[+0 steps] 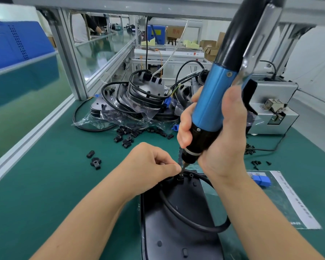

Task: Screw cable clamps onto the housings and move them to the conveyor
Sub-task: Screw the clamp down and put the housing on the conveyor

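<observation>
A black housing (178, 218) lies on the green mat in front of me, with a thick black cable (184, 218) curving over it. At its far end sits a small black cable clamp (180, 177). My left hand (150, 169) pinches at the clamp, fingers curled, thumb and forefinger at the screw spot. My right hand (214, 139) grips a blue and black electric screwdriver (212, 107), held nearly upright, its bit tip down on the clamp right beside my left fingertips.
Loose black clamps (128, 136) lie scattered mid-table; two more clamps (94, 159) sit to the left. A pile of housings with cables (139, 98) stands behind them. Screws (257, 163) lie at the right near a grey feeder box (272, 113). The conveyor (23, 94) runs along the left.
</observation>
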Motion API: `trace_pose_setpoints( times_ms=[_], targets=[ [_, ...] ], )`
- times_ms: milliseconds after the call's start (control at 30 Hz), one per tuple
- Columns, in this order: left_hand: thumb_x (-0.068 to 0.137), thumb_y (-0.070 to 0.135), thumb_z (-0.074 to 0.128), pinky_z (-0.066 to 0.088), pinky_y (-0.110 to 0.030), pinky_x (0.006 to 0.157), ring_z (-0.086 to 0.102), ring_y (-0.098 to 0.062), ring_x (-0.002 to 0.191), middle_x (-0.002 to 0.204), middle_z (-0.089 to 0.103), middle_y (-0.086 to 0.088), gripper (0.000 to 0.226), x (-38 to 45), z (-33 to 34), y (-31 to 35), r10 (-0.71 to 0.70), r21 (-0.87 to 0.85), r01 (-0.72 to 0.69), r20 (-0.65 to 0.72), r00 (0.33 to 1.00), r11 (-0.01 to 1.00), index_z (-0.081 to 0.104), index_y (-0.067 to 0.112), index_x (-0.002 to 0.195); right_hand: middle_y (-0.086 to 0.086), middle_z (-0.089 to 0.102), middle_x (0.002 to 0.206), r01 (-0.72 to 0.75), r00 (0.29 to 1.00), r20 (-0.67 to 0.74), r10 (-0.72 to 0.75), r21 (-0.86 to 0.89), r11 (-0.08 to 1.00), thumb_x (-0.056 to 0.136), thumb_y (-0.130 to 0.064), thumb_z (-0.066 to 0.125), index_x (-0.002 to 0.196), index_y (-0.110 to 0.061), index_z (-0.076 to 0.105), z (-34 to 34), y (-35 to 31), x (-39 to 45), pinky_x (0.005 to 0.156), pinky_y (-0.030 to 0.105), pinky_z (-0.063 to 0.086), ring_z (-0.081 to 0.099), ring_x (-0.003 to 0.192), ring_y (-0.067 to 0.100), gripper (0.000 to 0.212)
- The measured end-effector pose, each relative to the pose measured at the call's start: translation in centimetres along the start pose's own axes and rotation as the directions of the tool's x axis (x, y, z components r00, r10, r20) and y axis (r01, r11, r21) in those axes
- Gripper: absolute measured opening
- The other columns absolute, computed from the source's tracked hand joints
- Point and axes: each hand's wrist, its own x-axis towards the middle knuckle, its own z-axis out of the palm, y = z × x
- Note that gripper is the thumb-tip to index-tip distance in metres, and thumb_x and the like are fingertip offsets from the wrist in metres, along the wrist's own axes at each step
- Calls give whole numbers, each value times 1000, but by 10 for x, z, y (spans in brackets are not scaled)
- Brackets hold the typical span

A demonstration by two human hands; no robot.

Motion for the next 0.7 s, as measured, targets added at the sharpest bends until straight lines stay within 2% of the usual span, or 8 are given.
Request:
trace_pose_setpoints(
  times_ms=[133,233,333,467,600,700],
  targets=[
    [61,42,70,53,-49,79,59,-21,67,81,71,-12,14,-1,0,0,-2,5,2,0,1000,1000,74,30,65,10,54,61,-1,997,72,-1,30,1000,70,-73,60,92,-8,49,-1,3,1,46,28,37,44,41,21,69],
    [62,42,69,54,-48,80,63,-31,72,81,72,-10,14,-1,1,0,9,18,-9,-6,1000,1000,74,30,66,12,53,62,1,994,108,-9,75,997,66,-78,57,84,-9,55,-2,5,2,47,28,37,45,43,19,72],
    [62,41,69,54,-49,81,64,-35,79,82,72,-11,15,-1,1,0,20,17,-20,-12,1000,1000,75,29,68,11,52,61,-25,996,93,15,106,994,65,-78,55,86,-10,55,-4,7,3,46,26,36,44,43,19,71],
    [63,39,71,55,-49,81,64,-36,80,82,72,-12,14,-1,1,-1,28,5,-28,-10,1000,1000,76,27,69,8,51,58,-11,999,38,6,122,992,75,-69,50,87,-10,53,-8,8,3,46,25,36,42,40,19,60],
    [67,37,72,55,-48,81,65,-35,81,81,72,-9,10,0,1,-2,31,13,-31,-5,1000,999,76,27,69,8,53,64,-26,994,113,3,199,980,74,-70,47,92,-9,53,-10,7,2,48,25,38,46,45,18,64],
    [69,36,75,54,-49,82,66,-34,82,81,72,-8,10,-1,-1,1,38,19,-39,13,999,999,76,27,71,8,54,65,8,1000,21,-12,196,981,77,-71,45,92,-9,53,-18,2,1,50,26,38,47,46,19,65]
  ],
)
